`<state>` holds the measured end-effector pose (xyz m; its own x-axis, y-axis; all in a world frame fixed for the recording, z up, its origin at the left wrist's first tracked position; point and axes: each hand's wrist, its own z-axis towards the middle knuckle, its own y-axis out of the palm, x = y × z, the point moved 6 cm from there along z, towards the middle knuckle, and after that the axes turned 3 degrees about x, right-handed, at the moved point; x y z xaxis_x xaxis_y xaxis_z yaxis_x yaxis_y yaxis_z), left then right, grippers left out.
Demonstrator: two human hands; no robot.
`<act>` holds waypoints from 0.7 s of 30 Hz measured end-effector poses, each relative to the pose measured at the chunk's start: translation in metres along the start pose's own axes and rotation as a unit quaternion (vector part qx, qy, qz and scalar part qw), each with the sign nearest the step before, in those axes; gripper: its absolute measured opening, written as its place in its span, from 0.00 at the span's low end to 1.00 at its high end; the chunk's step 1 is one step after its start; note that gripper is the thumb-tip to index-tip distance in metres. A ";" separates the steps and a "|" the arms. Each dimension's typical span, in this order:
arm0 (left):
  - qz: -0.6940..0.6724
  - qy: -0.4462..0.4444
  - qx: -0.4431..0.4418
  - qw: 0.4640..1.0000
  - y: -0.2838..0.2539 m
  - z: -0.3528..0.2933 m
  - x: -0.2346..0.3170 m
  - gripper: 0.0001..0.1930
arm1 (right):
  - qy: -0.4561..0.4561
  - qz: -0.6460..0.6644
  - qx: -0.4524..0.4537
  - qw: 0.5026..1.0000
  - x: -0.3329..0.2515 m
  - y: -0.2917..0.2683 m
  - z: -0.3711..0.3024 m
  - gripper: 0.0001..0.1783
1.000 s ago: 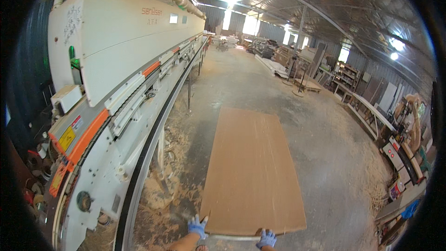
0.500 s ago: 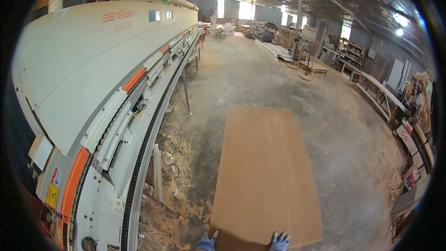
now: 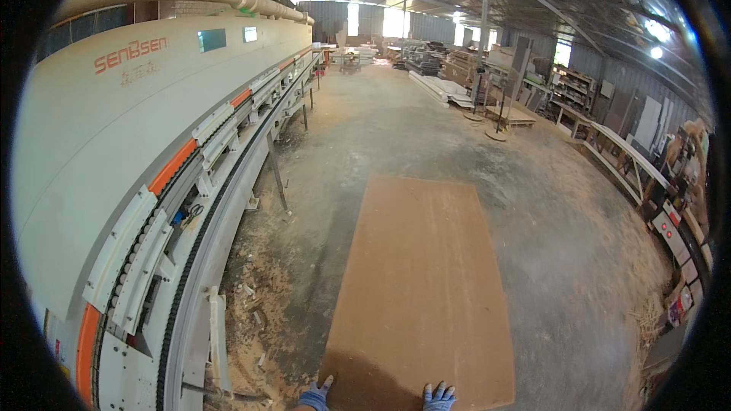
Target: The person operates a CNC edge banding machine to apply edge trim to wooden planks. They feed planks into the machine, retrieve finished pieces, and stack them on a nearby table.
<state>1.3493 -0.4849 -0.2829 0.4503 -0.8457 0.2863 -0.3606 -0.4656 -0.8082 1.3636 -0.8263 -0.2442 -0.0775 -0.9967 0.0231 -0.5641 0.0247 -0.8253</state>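
Note:
A large flat brown board [image 3: 422, 281] stretches out in front of me, its near end running to the lower edge of the view. What bears it from below is hidden. My left hand [image 3: 315, 394], in a blue glove with pale fingertips, rests at the board's near left edge, fingers apart. On the board's top face, right of its middle, my right hand [image 3: 438, 396] in a matching glove lies flat with spread fingers. Neither hand has anything else in it.
A long white machine [image 3: 84, 152] with a chain track [image 3: 179, 297] and orange strips runs along the left. Scissors [image 3: 195, 211] lie on its ledge. Wood scraps [image 3: 259, 318] and sawdust cover the floor beside it. A workbench [image 3: 626, 151] stands right; stacked panels [image 3: 449, 90] lie farther back.
The board and both my hands have moved forward along the machine, which slides back past my left side. My hands keep their places near the board's close end.

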 end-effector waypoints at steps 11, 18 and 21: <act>0.017 -0.035 -0.076 0.996 -0.062 0.237 0.071 0.53 | -0.048 -0.073 0.003 0.996 -0.015 -0.121 0.242 0.56; 0.020 -0.058 -0.133 0.989 -0.126 0.387 0.145 0.58 | -0.068 -0.060 0.026 0.996 -0.028 -0.211 0.394 0.58; 0.065 -0.023 -0.106 0.992 -0.157 0.451 0.177 0.59 | -0.060 -0.037 0.011 0.997 -0.049 -0.266 0.463 0.55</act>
<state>1.8541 -0.4439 -0.3374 0.4237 -0.8915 0.1602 -0.5789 -0.4025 -0.7091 1.8981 -0.8201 -0.2868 0.0623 -0.9979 0.0176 -0.5457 -0.0488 -0.8366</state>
